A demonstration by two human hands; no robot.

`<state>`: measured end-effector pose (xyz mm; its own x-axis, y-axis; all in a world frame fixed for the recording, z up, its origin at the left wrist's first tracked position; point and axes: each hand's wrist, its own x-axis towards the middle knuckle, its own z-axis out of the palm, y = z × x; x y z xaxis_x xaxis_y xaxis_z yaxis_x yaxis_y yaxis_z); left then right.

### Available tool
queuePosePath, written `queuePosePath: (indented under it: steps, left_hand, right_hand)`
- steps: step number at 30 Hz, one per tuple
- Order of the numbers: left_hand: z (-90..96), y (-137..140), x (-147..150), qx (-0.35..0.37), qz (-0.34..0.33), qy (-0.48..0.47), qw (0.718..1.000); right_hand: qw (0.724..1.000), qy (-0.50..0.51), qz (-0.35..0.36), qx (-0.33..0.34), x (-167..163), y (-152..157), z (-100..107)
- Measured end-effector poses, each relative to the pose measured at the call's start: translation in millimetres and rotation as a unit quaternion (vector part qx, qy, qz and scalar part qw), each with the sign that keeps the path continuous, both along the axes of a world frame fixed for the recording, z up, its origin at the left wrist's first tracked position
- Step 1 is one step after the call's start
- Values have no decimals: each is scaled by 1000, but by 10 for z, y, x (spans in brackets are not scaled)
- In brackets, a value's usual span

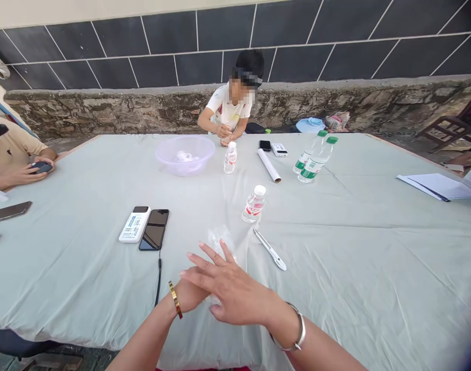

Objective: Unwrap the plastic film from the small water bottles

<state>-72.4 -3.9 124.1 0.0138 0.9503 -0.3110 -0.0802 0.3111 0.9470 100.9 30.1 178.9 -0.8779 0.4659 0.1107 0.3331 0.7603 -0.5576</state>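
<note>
Above the near edge of the table, my right hand, with a silver bangle at its wrist, reaches across with its fingers spread and nothing visible in its grasp. It overlaps my left hand, which wears a gold bracelet and whose fingers are mostly hidden behind it. Something clear and crinkled, like thin plastic film, shows just beyond my fingertips; whether a hand touches it I cannot tell. A silver utility knife lies to the right of my hands. Farther on stands a small clear bottle with a white cap.
A white power bank and a dark phone lie at left. Farther back are a purple basin, another small bottle, a white roll and green-capped bottles. People sit opposite and at left; an open notebook is at right.
</note>
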Motion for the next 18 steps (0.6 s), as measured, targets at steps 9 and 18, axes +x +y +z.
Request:
queuePosePath:
  steps: [9, 18]
  left_hand:
    - [375, 307, -188, 64, 218, -153, 962]
    - [395, 414, -60, 29, -74, 70, 994]
  right_hand:
    - [931, 32, -125, -341, -64, 170, -545]
    - [979, 139, -150, -21, 71, 319, -217]
